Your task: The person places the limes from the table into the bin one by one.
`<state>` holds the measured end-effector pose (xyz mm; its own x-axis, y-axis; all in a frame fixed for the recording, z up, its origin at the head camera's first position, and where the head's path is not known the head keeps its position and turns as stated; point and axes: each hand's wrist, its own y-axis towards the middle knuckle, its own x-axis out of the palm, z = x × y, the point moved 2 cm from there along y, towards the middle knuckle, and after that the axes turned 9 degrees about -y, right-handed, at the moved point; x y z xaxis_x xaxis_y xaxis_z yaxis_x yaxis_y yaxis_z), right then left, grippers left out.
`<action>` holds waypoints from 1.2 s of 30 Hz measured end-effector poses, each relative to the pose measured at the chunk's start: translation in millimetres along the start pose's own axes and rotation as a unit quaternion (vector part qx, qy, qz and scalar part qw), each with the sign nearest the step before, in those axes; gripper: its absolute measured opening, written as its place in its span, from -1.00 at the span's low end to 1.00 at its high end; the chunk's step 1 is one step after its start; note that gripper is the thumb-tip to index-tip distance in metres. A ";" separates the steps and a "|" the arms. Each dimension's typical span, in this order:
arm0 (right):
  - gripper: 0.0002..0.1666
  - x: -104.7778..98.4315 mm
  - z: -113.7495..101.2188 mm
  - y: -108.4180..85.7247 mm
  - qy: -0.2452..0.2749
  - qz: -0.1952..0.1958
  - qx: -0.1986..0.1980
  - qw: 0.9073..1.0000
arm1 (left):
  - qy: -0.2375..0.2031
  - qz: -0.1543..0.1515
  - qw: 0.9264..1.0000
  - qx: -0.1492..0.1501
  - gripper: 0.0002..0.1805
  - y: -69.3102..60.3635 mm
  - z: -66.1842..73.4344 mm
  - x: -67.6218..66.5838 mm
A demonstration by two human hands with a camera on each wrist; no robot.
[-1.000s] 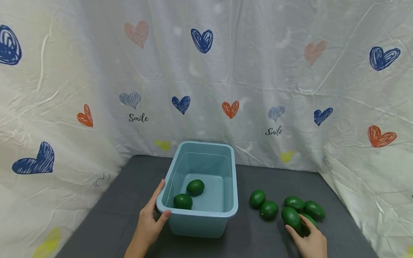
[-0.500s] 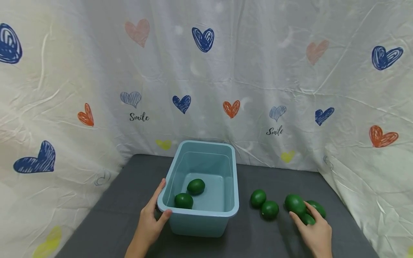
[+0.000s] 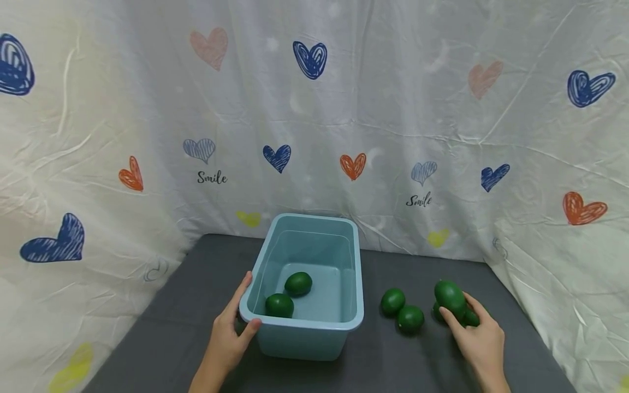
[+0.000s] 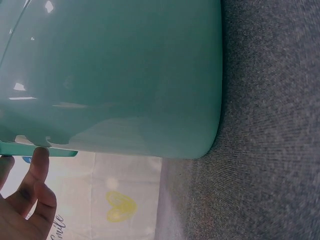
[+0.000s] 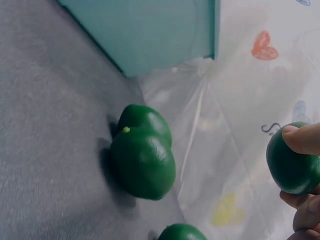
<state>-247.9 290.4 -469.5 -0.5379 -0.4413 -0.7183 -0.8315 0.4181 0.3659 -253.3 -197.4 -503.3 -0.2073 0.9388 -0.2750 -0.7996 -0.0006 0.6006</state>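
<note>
A blue-green bin (image 3: 309, 326) stands on the dark table with two green fruits (image 3: 298, 284) lying inside. My left hand (image 3: 227, 338) grips the bin's near left corner, thumb on the front rim and fingers along the left side; the left wrist view shows its fingers (image 4: 40, 162) at the rim. On the right, my right hand (image 3: 479, 341) pinches a green fruit (image 3: 449, 295) between thumb and fingers. In the right wrist view this held fruit (image 5: 292, 162) is up off the table. Other green fruits (image 3: 472, 317) lie beneath and behind it, partly hidden.
Two more green fruits (image 3: 410, 320) lie touching on the table between the bin and my right hand. A pale cloth (image 3: 383, 109) printed with hearts hangs behind and at the sides of the dark table (image 3: 167, 338).
My right hand has moved up and away from the table's near side, carrying the pinched fruit with it. The left hand and the bin have stayed in place.
</note>
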 end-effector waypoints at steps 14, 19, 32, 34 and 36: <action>-0.25 16.8 -25.6 -1.2 0.057 -0.025 -0.018 0.998 | -0.002 -0.007 1.000 0.001 -0.02 0.6 -1.2 -1.7; -0.26 23.1 -36.6 -2.5 0.079 -0.031 -0.027 0.996 | -0.001 -0.009 1.000 0.002 -0.03 0.4 -1.6 -2.7; -0.26 42.9 -68.5 -11.8 0.113 -0.053 -0.062 0.990 | 0.002 -0.012 1.000 0.006 -0.03 0.8 -1.2 -0.1; -0.26 45.4 -75.1 -12.6 0.119 -0.055 -0.069 0.989 | 0.004 -0.009 1.000 0.005 -0.02 -0.2 -1.2 -0.8; -0.27 47.4 -81.5 -13.0 0.128 -0.057 -0.079 0.987 | 0.005 -0.007 1.000 0.004 -0.02 -1.3 -1.3 -1.5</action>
<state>-273.9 199.4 -460.1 -0.4403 -0.6725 -0.5949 -0.8891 0.2344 0.3931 -252.8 -199.2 -504.6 -0.2030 0.9350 -0.2909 -0.7973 0.0147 0.6034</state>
